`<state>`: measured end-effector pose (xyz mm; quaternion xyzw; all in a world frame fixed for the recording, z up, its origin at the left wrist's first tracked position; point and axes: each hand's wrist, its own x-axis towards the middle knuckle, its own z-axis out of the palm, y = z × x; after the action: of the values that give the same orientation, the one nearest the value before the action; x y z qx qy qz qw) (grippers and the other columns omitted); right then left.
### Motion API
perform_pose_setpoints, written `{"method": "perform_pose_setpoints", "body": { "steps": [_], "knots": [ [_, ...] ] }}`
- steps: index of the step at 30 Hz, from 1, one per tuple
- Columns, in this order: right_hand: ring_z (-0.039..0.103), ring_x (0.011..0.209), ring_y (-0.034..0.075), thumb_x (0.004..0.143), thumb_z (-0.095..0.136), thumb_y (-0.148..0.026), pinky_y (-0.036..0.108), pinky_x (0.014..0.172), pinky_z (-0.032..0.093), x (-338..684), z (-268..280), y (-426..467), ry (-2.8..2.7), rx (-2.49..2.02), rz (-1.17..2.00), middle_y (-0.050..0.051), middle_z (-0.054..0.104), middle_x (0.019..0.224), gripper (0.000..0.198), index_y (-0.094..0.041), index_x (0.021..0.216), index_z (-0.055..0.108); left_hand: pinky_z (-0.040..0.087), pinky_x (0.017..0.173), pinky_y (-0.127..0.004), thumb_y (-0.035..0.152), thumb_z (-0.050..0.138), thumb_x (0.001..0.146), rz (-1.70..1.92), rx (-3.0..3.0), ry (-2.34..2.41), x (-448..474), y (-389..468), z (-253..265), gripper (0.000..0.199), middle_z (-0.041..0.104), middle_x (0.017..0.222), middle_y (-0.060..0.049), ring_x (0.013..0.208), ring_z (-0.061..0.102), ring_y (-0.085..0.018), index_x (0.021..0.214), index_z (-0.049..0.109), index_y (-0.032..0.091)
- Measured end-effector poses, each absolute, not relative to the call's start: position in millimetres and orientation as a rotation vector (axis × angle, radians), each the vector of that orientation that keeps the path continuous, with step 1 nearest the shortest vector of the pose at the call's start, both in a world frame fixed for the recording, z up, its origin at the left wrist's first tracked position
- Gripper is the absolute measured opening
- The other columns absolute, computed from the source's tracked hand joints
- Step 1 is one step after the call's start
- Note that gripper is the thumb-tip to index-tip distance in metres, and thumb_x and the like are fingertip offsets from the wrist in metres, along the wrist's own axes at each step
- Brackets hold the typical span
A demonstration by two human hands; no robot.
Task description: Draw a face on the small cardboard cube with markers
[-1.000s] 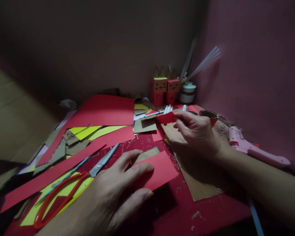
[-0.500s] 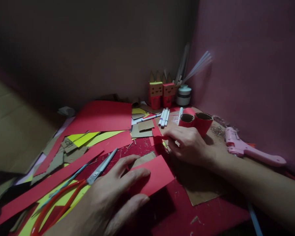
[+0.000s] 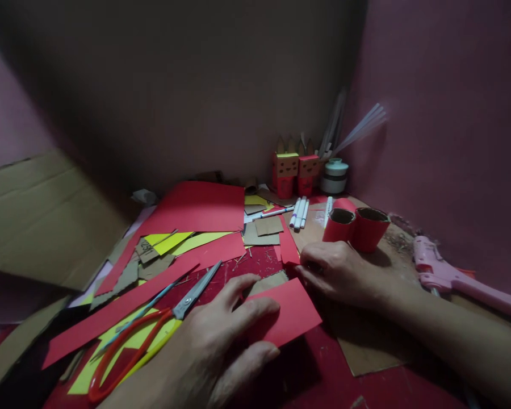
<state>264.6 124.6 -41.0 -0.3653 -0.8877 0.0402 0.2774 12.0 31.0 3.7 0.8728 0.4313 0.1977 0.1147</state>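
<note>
My left hand (image 3: 221,335) lies flat and open, palm down, fingers spread over the near edge of a red paper rectangle (image 3: 292,315), pinning it to the red table (image 3: 323,375). The paper's free end pokes out past my fingertips toward my right hand. Under it, just beyond my index finger, a corner of a brown cardboard scrap (image 3: 270,280) shows.

My right hand (image 3: 344,272) rests knuckles up, just beyond and to the right of the red rectangle, on a brown cardboard sheet (image 3: 366,346). Its fingers are curled under and its fingertips are down at the surface beside a narrow red strip (image 3: 288,247); I cannot tell whether they pinch anything. Just beyond this hand stand two red-wrapped tubes (image 3: 357,227), upright, touching each other, open ends up.

To the left of my left hand lie scissors (image 3: 153,329) with orange-red handles, blades pointing away toward my fingers, on yellow paper (image 3: 140,346) and a long red strip (image 3: 123,301). Farther beyond, a large red sheet (image 3: 196,207) lies among cardboard offcuts. To the right of my right forearm is a pink glue gun (image 3: 455,278). Far beyond my right hand, white markers (image 3: 300,211) lie side by side, and in the corner stand two small box figures (image 3: 296,170) next to a white jar (image 3: 334,175).
</note>
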Motion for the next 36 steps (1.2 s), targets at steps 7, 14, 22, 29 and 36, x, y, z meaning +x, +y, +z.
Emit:
{"method": "perform_pose_setpoints", "body": {
  "steps": [7,14,22,29,36],
  "knots": [
    [0.050,0.061,0.013,0.088,0.057,-0.019,0.027,0.057,0.037,265.0,-31.1,119.1,-2.509,-1.017,0.387,0.001,0.060,0.070,0.015,-0.019,0.074,0.054,0.060,0.083,-0.028,0.034,0.059,0.095,0.530,2.436,1.280,11.5,26.4,7.3,0.025,0.061,0.135,-0.007,0.101,0.071,-0.021,0.119,0.064,0.031],
    [0.063,0.069,0.017,0.090,0.057,-0.020,0.028,0.061,0.051,268.6,-41.7,129.4,-2.374,-0.941,0.601,0.003,0.070,0.082,0.005,-0.022,0.090,0.062,0.059,0.088,-0.034,0.040,0.061,0.095,0.475,2.371,1.242,11.2,28.2,7.1,0.025,0.058,0.130,-0.008,0.099,0.069,-0.020,0.118,0.064,0.030],
    [0.069,0.062,0.022,0.097,0.052,-0.037,0.034,0.055,0.054,277.5,-42.9,121.4,-2.049,-1.010,0.433,0.006,0.075,0.078,0.020,-0.027,0.097,0.070,0.058,0.089,-0.034,0.043,0.060,0.096,0.443,2.366,1.196,12.9,27.6,9.4,0.029,0.056,0.129,-0.009,0.104,0.066,-0.022,0.120,0.063,0.027],
    [0.073,0.078,0.030,0.086,0.056,-0.070,0.043,0.053,0.049,272.9,-16.5,83.7,-2.356,-0.865,-0.091,0.006,0.071,0.129,0.050,-0.041,0.126,0.065,0.057,0.086,-0.031,0.041,0.063,0.095,0.493,2.362,1.195,12.2,28.4,9.7,0.031,0.056,0.126,-0.009,0.096,0.067,-0.019,0.121,0.063,0.025],
    [0.072,0.071,0.023,0.083,0.068,-0.054,0.034,0.050,0.050,265.8,-11.8,84.6,-2.534,-0.841,-0.077,0.002,0.075,0.122,0.036,-0.037,0.115,0.070,0.057,0.089,-0.033,0.046,0.067,0.091,0.519,2.363,1.170,12.8,30.1,9.1,0.040,0.058,0.132,-0.010,0.104,0.067,-0.023,0.126,0.063,0.028]
  ]
}}
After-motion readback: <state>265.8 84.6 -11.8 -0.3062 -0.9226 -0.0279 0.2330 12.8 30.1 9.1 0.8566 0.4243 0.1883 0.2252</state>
